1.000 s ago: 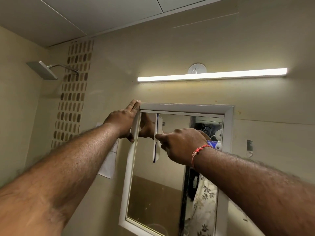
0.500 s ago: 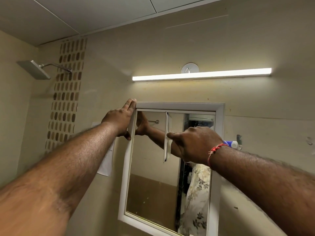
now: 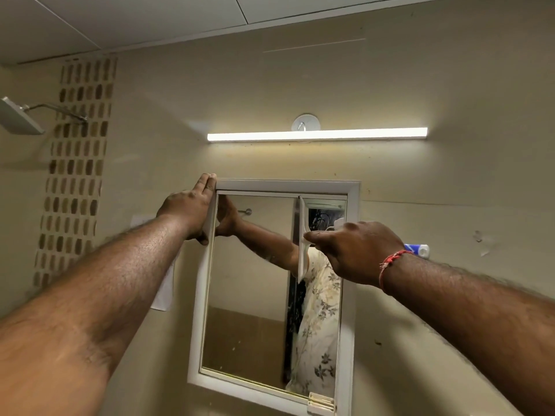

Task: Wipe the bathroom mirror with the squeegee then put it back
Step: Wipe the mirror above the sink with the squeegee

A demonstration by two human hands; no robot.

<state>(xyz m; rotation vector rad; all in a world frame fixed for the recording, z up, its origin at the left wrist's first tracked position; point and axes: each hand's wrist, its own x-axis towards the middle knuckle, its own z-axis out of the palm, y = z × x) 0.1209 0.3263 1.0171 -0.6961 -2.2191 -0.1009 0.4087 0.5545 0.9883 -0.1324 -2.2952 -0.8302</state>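
Observation:
A white-framed mirror (image 3: 351, 187) hangs on the beige wall. My right hand (image 3: 351, 250) is closed around the handle of a white squeegee (image 3: 301, 223). Its blade stands upright against the glass in the upper right part of the mirror. My left hand (image 3: 189, 205) grips the frame's top left corner, fingers over the edge and thumb below. The squeegee's handle is hidden inside my right fist. The glass reflects both arms and a floral shirt.
A lit tube light (image 3: 316, 135) runs above the mirror. A shower head (image 3: 18, 118) sticks out at the far left beside a strip of brown mosaic tiles (image 3: 75, 163). A blue-and-white tube (image 3: 417, 250) pokes out behind my right wrist. A paper (image 3: 163, 292) hangs left of the mirror.
My right hand has drawn the squeegee rightward across the top of the glass, from near the left edge to right of centre. My left hand stays on the frame's corner.

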